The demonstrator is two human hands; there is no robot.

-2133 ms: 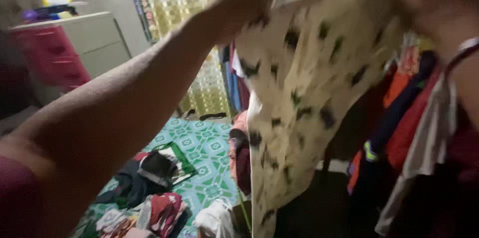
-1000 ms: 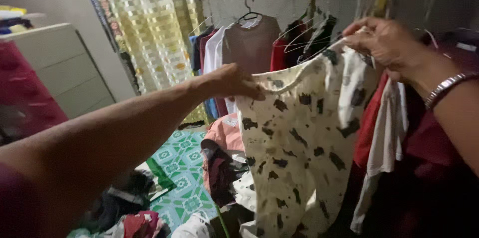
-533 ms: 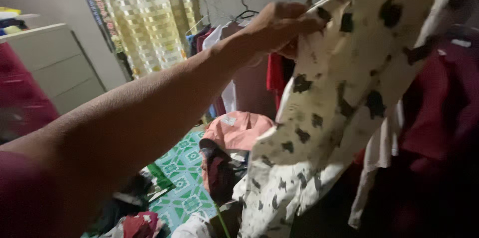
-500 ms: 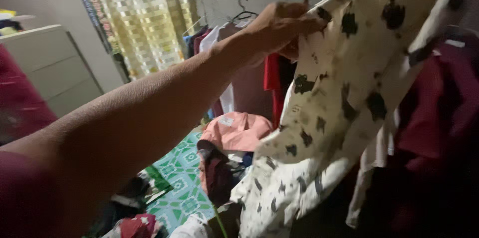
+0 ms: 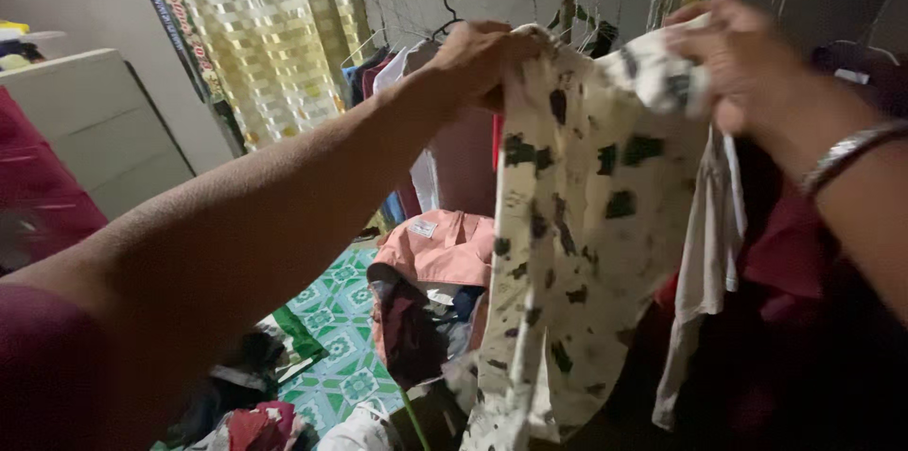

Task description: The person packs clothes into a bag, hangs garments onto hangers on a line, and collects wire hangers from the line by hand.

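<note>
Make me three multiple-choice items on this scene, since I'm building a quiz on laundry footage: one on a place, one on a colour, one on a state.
1. Where does the pink garment lie?
A. on the heap below the held garment
B. on the drawer unit
C. on a hanger

2. What colour are the patches on the cream garment?
A. red
B. dark
C. yellow

3. How is the cream garment held?
A. by one hand
B. by no hand
C. by both hands at its top

Answers: 1 A, it rests on the clothes pile. 2 B, the blotches look dark. 3 C, the left hand and the right hand each have a grip on its upper edge.
</note>
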